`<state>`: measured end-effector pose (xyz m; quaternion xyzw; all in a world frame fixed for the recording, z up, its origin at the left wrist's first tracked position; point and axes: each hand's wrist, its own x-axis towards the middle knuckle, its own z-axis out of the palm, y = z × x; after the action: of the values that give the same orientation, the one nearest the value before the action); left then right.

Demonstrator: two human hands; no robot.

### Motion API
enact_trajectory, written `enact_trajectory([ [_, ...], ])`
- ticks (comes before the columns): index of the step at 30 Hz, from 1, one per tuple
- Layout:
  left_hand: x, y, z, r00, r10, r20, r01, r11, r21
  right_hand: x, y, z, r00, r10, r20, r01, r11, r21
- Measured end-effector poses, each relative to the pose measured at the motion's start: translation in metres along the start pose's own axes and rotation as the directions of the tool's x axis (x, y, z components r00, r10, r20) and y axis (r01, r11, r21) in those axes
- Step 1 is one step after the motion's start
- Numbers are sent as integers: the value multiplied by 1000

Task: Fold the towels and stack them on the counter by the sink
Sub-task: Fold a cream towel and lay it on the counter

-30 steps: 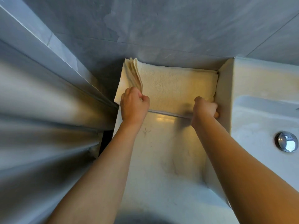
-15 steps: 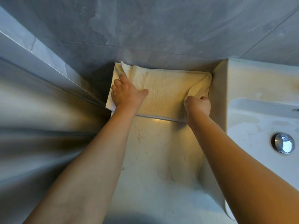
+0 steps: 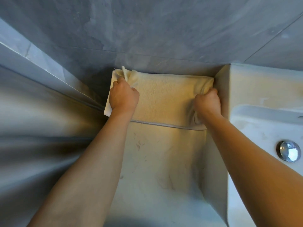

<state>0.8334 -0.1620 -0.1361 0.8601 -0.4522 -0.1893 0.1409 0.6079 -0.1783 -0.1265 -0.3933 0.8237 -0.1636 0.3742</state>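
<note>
A cream towel (image 3: 164, 99), folded with a grey-trimmed near edge, lies on the pale counter (image 3: 160, 161) against the grey back wall, between a side wall and the sink. My left hand (image 3: 123, 97) grips the towel's left end, where loose corners stick up. My right hand (image 3: 207, 102) is curled around bunched cloth at the towel's right end, close to the sink's side.
The white sink (image 3: 262, 112) rises at the right, its chrome drain (image 3: 289, 150) in the basin. A grey tiled wall (image 3: 164, 30) stands behind. A metallic panel (image 3: 41, 120) closes the left side. Bare counter stretches toward me.
My left hand went from lying flat on the towel to gripping its left end. My right hand gathered more cloth at the right end. The view shifted slightly.
</note>
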Motion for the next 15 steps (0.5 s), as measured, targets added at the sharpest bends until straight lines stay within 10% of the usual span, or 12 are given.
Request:
enact_trajectory([
  [3, -6, 5, -17, 990, -138, 37, 143, 957, -252, -20, -6, -10, 998, -69, 13, 67, 992, 110],
  [6, -27, 8, -34, 917, -318, 241, 398, 707, -585, -45, -8, -26, 996, -46, 74, 18, 943, 333],
  [9, -73, 7, -51, 902, -240, 359, 430, 559, -709, -72, 1, -50, 987, -22, 162, -46, 913, 405],
  [15, -167, 24, -76, 985, -7, 175, 68, 936, -344, -119, 31, -103, 957, -249, 147, 192, 928, 318],
])
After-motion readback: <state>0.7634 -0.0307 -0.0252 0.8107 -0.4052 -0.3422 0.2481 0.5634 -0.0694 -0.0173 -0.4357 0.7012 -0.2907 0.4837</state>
